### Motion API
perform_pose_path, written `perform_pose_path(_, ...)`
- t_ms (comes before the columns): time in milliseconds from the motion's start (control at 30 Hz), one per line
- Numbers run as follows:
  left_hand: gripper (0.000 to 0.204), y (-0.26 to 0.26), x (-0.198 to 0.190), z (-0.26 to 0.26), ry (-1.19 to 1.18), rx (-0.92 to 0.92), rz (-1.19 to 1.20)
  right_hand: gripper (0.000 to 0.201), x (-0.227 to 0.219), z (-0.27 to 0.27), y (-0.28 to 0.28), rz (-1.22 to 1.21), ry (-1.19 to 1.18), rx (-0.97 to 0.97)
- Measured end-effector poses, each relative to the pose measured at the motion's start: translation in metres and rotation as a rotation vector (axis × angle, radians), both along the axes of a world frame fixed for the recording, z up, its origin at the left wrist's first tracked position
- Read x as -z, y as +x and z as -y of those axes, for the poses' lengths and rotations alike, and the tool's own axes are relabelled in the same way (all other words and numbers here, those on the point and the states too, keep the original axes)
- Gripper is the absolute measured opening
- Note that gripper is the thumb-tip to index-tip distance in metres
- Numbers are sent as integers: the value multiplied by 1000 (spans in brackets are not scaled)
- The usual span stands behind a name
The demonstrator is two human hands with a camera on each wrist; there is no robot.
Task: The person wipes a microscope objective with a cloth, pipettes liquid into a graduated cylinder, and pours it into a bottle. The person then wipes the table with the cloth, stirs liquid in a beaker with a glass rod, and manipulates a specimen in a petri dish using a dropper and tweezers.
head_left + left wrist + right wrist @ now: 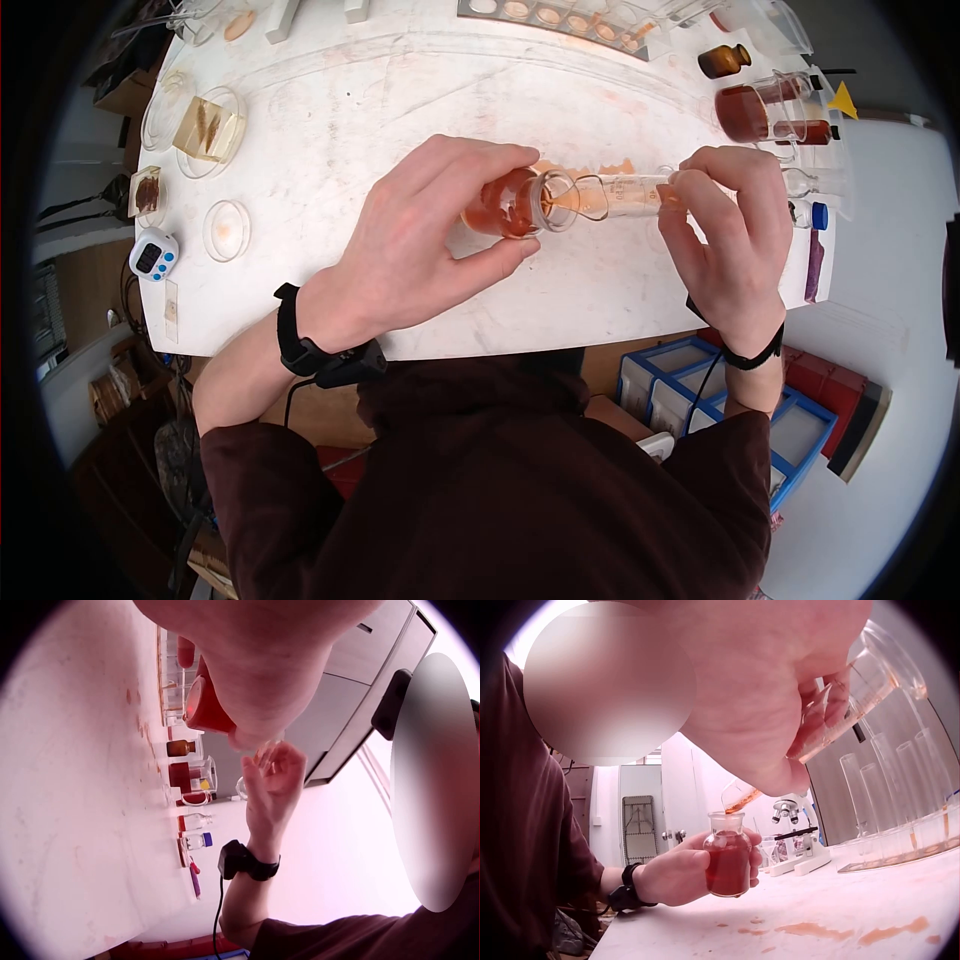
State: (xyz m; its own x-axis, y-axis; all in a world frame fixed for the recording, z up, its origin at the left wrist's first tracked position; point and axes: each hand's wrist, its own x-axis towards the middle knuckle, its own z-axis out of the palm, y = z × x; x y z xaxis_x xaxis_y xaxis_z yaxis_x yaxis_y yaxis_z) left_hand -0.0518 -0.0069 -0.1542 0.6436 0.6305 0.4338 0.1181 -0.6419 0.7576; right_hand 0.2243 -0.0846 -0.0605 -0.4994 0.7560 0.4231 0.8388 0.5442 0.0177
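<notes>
My left hand (400, 235) grips a small clear glass bottle (497, 205) by its sides, thumb and fingers around it. Red-orange liquid fills much of the bottle, and it is lifted above the white table in the right wrist view. My right hand (738, 215) holds a clear graduated cylinder (632, 196), which is tilted with its lip over the bottle's open neck (726, 822). Orange liquid lies along the cylinder's lower side and at its lip. The cylinder's wide glass foot (900, 660) sticks out beyond my right hand.
Orange spills (814, 930) wet the white table (450, 110). At the back stands a test tube rack (560, 28). A brown bottle (722, 62) and a beaker of red liquid (740, 113) are at right. A petri dish (227, 232) and timer (154, 256) lie left.
</notes>
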Motion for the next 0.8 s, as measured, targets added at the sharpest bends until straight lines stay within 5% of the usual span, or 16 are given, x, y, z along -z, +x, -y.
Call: perform_pose_path(800, 57, -1, 1, 0, 11, -1, -2, 34, -10, -8, -4, 148, 134, -44)
